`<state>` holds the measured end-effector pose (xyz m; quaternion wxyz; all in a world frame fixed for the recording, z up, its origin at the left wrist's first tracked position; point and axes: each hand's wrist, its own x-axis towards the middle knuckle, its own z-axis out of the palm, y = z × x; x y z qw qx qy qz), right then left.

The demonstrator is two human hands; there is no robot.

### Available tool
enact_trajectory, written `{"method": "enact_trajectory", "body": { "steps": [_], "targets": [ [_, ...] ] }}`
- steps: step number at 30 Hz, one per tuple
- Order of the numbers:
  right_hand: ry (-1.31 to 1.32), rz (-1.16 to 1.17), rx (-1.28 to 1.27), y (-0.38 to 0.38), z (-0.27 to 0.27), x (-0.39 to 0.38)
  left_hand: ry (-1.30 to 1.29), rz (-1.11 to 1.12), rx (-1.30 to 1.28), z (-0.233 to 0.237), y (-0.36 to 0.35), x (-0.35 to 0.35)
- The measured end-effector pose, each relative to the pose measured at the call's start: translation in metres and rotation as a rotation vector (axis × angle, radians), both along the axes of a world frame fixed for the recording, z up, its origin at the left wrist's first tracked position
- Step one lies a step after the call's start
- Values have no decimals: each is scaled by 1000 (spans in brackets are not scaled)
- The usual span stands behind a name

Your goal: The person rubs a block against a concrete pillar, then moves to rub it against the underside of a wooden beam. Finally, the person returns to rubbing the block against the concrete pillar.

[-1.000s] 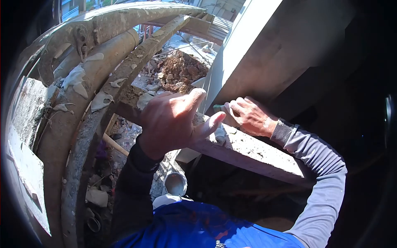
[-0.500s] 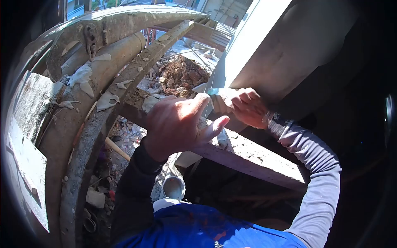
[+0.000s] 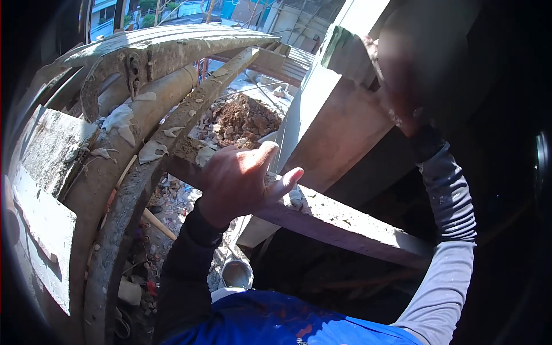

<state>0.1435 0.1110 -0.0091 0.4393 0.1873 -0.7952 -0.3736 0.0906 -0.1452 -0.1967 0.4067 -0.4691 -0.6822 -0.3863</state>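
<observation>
Here our left hand [image 3: 238, 178] lies open, fingers and thumb spread, on the near end of a mortar-spattered wooden plank [image 3: 345, 221] where it meets the crusted scaffold poles [image 3: 144, 109]. Our right hand [image 3: 397, 75] is raised high in shadow against the concrete column [image 3: 322, 126]. It is badly blurred, yet it grips a pale flat tool [image 3: 345, 53], which juts leftward from it and lies against the column's sunlit edge; we cannot name the tool more closely. Far below stand a metal bucket [image 3: 236, 273] and a heap of rubble [image 3: 241, 118].
</observation>
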Motion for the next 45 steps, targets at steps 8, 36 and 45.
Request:
{"method": "enact_trajectory", "body": {
  "steps": [8,36,45],
  "targets": [
    [230,93,-5,22,81,-12,-39,-19,-64,-4,-2,-2],
    [15,-25,-55,-5,26,19,-75,-19,-60,7,-2,2],
    [177,-29,-84,2,31,3,-111,-63,-82,7,-3,4]
  ]
}}
